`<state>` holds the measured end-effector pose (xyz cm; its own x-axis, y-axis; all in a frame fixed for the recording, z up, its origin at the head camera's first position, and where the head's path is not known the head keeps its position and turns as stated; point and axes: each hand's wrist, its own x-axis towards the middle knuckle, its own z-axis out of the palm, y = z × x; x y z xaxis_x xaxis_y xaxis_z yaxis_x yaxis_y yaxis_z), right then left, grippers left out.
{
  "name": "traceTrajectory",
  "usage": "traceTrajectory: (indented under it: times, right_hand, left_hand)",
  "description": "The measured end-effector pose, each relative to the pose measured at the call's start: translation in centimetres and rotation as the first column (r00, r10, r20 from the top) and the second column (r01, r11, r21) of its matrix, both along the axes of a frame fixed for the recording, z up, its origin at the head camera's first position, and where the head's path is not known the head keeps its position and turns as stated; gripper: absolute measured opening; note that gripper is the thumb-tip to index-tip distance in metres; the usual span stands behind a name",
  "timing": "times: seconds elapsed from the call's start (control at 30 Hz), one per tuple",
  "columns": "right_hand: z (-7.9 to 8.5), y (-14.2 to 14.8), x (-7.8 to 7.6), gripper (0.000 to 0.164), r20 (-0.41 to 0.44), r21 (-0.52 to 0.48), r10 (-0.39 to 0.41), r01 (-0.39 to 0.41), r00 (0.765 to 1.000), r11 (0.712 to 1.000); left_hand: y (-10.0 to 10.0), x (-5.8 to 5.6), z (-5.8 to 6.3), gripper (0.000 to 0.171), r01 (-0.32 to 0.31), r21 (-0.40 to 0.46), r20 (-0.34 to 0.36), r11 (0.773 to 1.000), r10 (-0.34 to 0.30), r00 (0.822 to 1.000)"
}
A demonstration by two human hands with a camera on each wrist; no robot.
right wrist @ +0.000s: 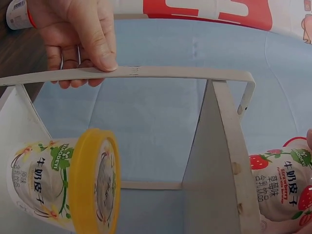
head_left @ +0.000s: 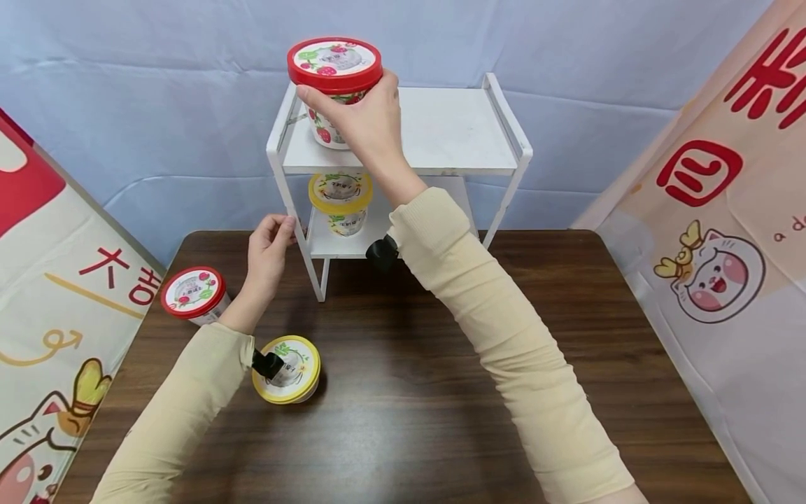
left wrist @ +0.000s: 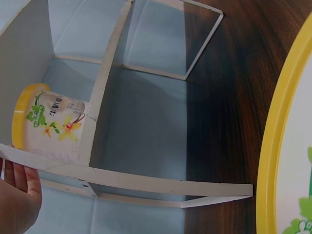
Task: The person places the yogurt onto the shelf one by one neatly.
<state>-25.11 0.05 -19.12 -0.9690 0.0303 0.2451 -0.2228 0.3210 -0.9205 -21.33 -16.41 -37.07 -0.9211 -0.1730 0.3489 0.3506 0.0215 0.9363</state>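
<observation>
My right hand (head_left: pixel 371 126) grips a red-lidded tub (head_left: pixel 335 59) with strawberry pictures round its rim, thumb on the near side. The tub is upright at the left end of the top tier of a white two-tier rack (head_left: pixel 456 129). With thumb and fingers, my left hand (head_left: pixel 266 259) holds the rack's left front leg, the thumb lying over it in the right wrist view. A yellow-lidded tub (head_left: pixel 341 196) stands on the lower tier, just below the red-lidded one; its flower print (left wrist: pixel 61 124) shows in the left wrist view.
On the brown table (head_left: pixel 441 392), a second red-lidded tub (head_left: pixel 194 292) stands at the left edge, partly behind my left forearm. Another yellow-lidded tub (head_left: pixel 296 378) is beside my left cuff. A pale blue cloth (head_left: pixel 567 126) hangs behind the rack, with printed banners (head_left: pixel 724 294) on both sides.
</observation>
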Motion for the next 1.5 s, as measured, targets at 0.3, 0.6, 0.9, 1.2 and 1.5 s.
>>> traceTrajectory:
  times: [0.3,0.6,0.9,1.2,1.5]
  right_hand:
    - [-0.1,-0.2,-0.4,0.094,0.035,0.02,-0.02,0.019,0.999,1.0]
    - [-0.2,-0.5,-0.7,0.096,0.042,0.06,-0.04,0.037,0.998,0.998]
    - [-0.3,-0.8,-0.6,0.098,0.046,0.114,-0.069,0.063,0.997,0.991]
    - [-0.1,-1.1,-0.5,0.099,0.063,0.125,-0.069,0.061,0.996,0.99]
    - [0.1,-1.2,-0.3,0.1,0.079,0.158,-0.068,0.055,0.995,0.986]
  left_hand:
    - [0.0,0.1,0.0,0.013,0.001,-0.004,-0.003,1.0,-0.001,1.0]
    - [-0.1,0.1,0.0,0.013,0.002,0.001,-0.003,1.0,-0.002,1.0]
    - [-0.1,0.1,0.0,0.012,0.002,-0.005,-0.001,1.0,-0.002,1.0]
    - [-0.2,0.1,0.0,0.012,-0.008,-0.013,-0.003,1.0,0.008,1.0]
    - [-0.2,0.2,0.1,0.013,-0.005,-0.001,0.007,1.0,0.005,1.0]
